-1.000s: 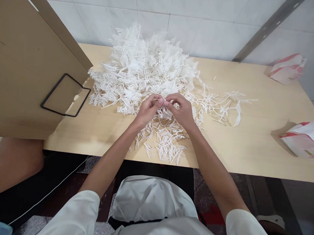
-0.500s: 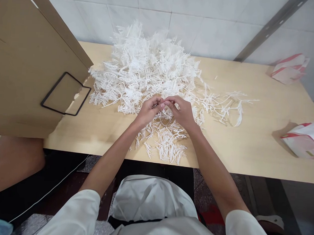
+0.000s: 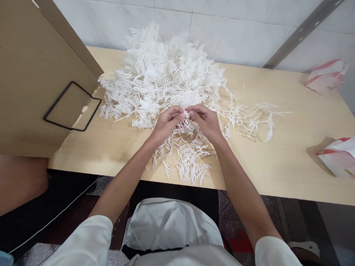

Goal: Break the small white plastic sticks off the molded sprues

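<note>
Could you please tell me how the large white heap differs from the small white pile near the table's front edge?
The large heap stands tall and broad; the small pile lies low. The heap looks branched and bushy; the pile, mostly short-stranded and loose. Both are white.

- One heap of white branching pieces (image 3: 168,73) is shown, too tangled to be counted singly
- Two red-and-white bags (image 3: 327,76) (image 3: 344,156) are seen on one desk (image 3: 282,165)
- One cardboard panel (image 3: 36,64), one black wire frame (image 3: 57,124) and one metal strip (image 3: 302,34) are seen
</note>
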